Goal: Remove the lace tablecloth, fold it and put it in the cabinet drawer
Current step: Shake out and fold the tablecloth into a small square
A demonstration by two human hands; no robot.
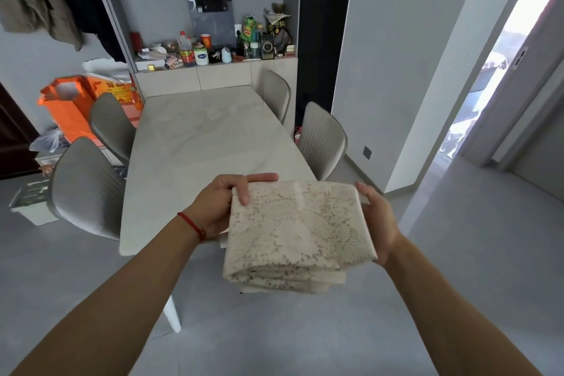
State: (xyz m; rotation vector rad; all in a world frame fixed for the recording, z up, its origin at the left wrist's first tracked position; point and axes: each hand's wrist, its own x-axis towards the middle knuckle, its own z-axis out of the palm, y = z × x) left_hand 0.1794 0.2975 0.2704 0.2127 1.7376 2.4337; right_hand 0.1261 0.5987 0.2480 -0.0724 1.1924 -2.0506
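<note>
The cream lace tablecloth (pixel 297 233) is folded into a thick square bundle of several layers, held in the air over the near end of the pale stone table (pixel 198 137). My left hand (pixel 224 203) grips its left edge, thumb on top and a red string on the wrist. Along the bundle's right edge my right hand (pixel 377 221) holds it, fingers mostly underneath. The table top is bare. Behind the table's far end stands the cabinet, with a row of closed pale drawer fronts (pixel 224 76) under a cluttered shelf.
Four grey chairs flank the table, two on the left (pixel 88 189) and two on the right (pixel 323 140). Bottles, jars and a water dispenser (pixel 210 12) crowd the cabinet shelf. Orange bags (pixel 70 107) and boxes sit on the floor at left. A doorway (pixel 494 94) opens at right.
</note>
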